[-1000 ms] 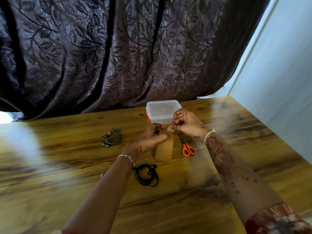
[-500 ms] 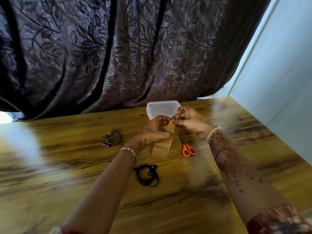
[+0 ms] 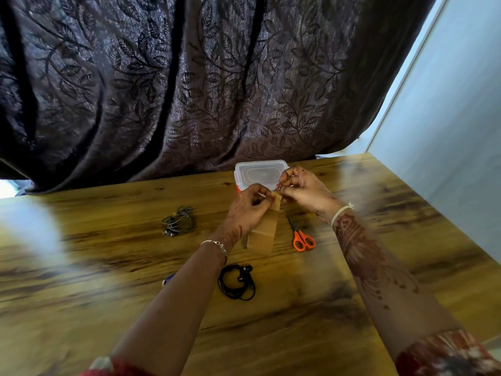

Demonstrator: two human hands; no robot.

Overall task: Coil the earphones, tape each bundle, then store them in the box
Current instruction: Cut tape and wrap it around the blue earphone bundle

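Small blue object (image 3: 168,279) is mostly hidden under the left forearm; unidentifiable. Left hand (image 3: 250,210) and right hand (image 3: 303,191) both pinch the top end of the brown tape strip (image 3: 264,232). Lidded box (image 3: 260,175) at 12 o'clock, partly covered by hands. One pair of scissors (image 3: 302,238) at 4 o'clock. Two coiled earphones on the table (image 3: 81,267): grey bundle (image 3: 179,221) at 9 o'clock, black bundle (image 3: 237,282) at 6 o'clock.

Open run of brown wooden table (image 3: 81,267) on left and along near edge. Mid-table cluttered: grey coiled earphones (image 3: 177,222), black coiled earphones (image 3: 238,279), orange-handled scissors (image 3: 301,238), hanging brown tape strip (image 3: 264,232). Boxed in behind by lidded clear plastic box (image 3: 260,175) and dark leaf-patterned curtain (image 3: 189,90), right by pale wall (image 3: 447,131).
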